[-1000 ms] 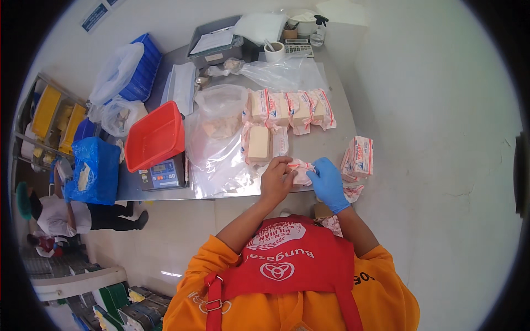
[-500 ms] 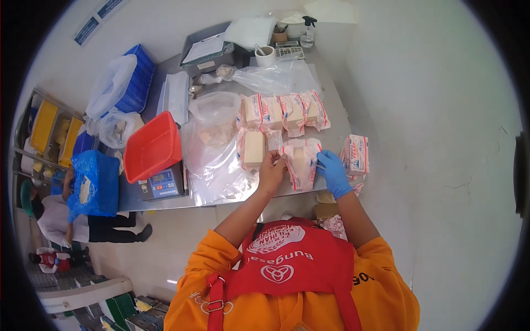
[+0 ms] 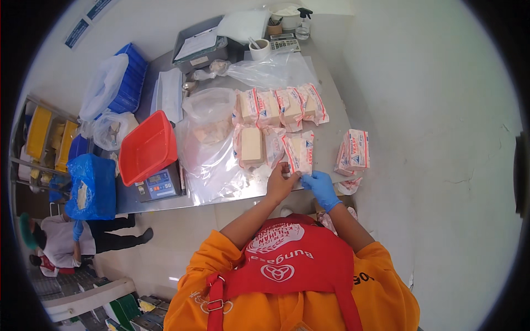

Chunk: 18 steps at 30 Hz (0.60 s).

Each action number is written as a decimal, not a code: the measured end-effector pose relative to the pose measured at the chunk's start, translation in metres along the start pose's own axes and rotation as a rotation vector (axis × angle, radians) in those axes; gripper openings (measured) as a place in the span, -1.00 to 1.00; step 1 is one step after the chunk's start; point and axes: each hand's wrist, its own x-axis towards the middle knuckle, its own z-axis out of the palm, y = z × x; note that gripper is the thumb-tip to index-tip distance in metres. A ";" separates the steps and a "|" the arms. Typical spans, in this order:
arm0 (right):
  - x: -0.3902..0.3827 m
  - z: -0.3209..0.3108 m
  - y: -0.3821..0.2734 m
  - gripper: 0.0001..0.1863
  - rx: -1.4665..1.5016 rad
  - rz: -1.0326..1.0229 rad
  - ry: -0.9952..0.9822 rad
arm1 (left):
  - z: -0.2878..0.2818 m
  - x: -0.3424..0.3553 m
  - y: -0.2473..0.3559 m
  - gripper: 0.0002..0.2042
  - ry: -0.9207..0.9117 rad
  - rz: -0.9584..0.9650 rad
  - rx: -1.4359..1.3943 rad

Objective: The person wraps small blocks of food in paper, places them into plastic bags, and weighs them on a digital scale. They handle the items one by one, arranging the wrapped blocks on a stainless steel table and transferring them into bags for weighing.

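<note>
In front of me on the metal table lies a pale block in a white, red-printed wrapper (image 3: 298,153). My left hand (image 3: 280,183), bare, pinches the near left corner of this wrapper. My right hand (image 3: 322,190), in a blue glove, grips the wrapper's near right corner, its fingertips close to the left thumb. Just left of it, an unwrapped pale block (image 3: 252,145) lies on an opened wrapper. Behind these, several pale blocks (image 3: 269,107) stand in a row, partly covered by their wrappers. To the right, a closed wrapped block (image 3: 358,149) sits by others at the table edge.
A red tray (image 3: 148,146) rests tilted on a digital scale (image 3: 160,186) at the left. Clear plastic bags (image 3: 207,160) spread between scale and blocks. Farther back are a grey bin (image 3: 201,52), a white mug (image 3: 259,51) and a spray bottle (image 3: 302,26). A co-worker (image 3: 61,240) is at far left.
The wrapper's sides are folded over the block, which was more exposed before. Both hands have moved from its sides to its near end, closer together.
</note>
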 end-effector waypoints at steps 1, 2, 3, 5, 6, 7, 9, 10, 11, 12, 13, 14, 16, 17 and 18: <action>-0.001 -0.005 -0.001 -0.66 -0.100 -0.052 -0.035 | 0.000 0.000 -0.001 -0.47 0.054 0.048 0.026; -0.003 -0.009 -0.002 -0.65 -0.199 -0.104 -0.070 | 0.001 -0.002 -0.002 -0.52 0.108 0.097 0.053; -0.004 -0.012 -0.001 -0.66 -0.210 -0.095 -0.113 | 0.001 -0.003 -0.008 -0.56 0.165 0.143 0.079; -0.006 -0.015 0.001 -0.69 -0.232 -0.076 -0.197 | -0.002 -0.002 -0.020 -0.66 0.193 0.178 0.165; -0.007 -0.014 0.001 -0.71 -0.153 -0.057 -0.195 | -0.004 -0.002 -0.024 -0.70 0.206 0.197 0.210; -0.008 -0.013 0.001 -0.73 -0.075 -0.038 -0.193 | -0.007 0.000 -0.027 -0.73 0.221 0.297 0.235; -0.008 -0.016 0.004 -0.77 0.055 0.016 -0.152 | -0.011 0.004 -0.030 -0.77 0.247 0.501 0.284; -0.006 -0.024 0.007 -0.78 0.108 0.050 -0.115 | -0.015 0.004 -0.031 -0.79 0.243 0.443 0.313; -0.005 -0.031 0.010 -0.80 0.160 0.083 -0.077 | -0.021 0.003 -0.033 -0.81 0.238 0.384 0.341; -0.004 -0.040 0.017 -0.81 0.182 0.121 -0.028 | -0.026 0.001 -0.034 -0.83 0.229 0.327 0.370; -0.006 -0.048 0.022 -0.81 0.200 0.157 0.020 | -0.028 0.000 -0.044 -0.81 0.284 0.353 0.381; -0.007 -0.053 0.029 -0.82 0.219 0.194 0.068 | -0.033 -0.005 -0.054 -0.80 0.279 0.315 0.363; -0.013 -0.055 0.029 -0.82 0.154 0.190 0.060 | -0.040 -0.016 -0.062 -0.78 0.265 0.234 0.329; -0.014 -0.056 0.029 -0.82 0.121 0.188 0.055 | -0.040 -0.017 -0.064 -0.74 0.238 0.130 0.313; -0.015 -0.056 0.029 -0.82 0.067 0.184 0.054 | -0.040 -0.018 -0.059 -0.75 0.221 0.087 0.313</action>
